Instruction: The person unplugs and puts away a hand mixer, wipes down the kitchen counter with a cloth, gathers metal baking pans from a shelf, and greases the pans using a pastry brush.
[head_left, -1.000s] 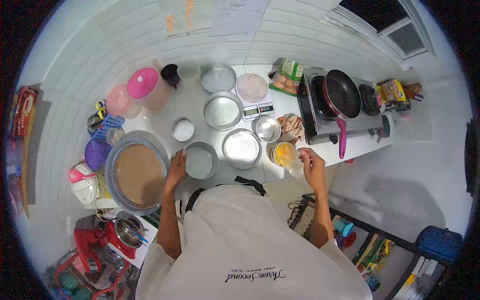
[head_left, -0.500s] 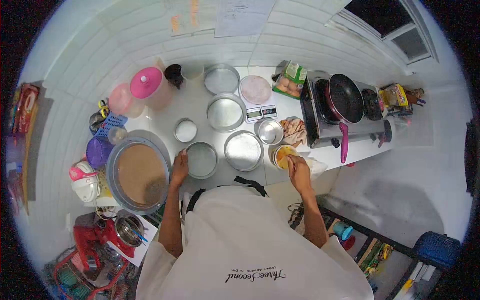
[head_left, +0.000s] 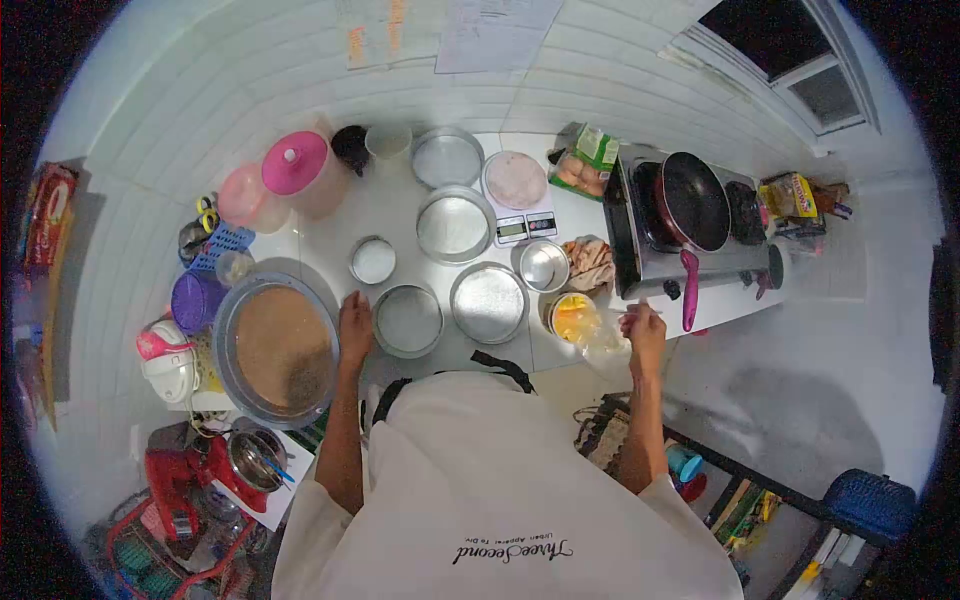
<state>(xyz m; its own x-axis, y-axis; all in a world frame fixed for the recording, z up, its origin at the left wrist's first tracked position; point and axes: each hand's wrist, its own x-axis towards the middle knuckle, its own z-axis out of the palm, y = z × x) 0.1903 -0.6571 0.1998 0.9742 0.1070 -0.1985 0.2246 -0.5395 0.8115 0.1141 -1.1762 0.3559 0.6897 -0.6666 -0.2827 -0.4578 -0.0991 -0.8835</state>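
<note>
My left hand (head_left: 356,325) is just left of a round metal pan (head_left: 408,321), a small gap between them, its fingers loosely extended and holding nothing. My right hand (head_left: 643,325) is closed in a pinch right of a small tin (head_left: 574,315) with yellow-orange contents and a clear plastic bag (head_left: 604,345). What it pinches is too small to make out. Between the hands sits another round pan (head_left: 489,303). A large grey basin (head_left: 229,369) of brown batter (head_left: 280,340) stands left of my left hand.
More tins (head_left: 455,225) stand behind, beside a kitchen scale (head_left: 525,227) with a pinkish disc on it. A crumpled cloth (head_left: 589,264), egg pack (head_left: 586,162) and stove with a frying pan (head_left: 694,200) are to the right. A red mixer (head_left: 205,468) stands lower left.
My right hand moved left over the small tin, then back right, away from it. My left hand has come slightly away from the pan's rim.
</note>
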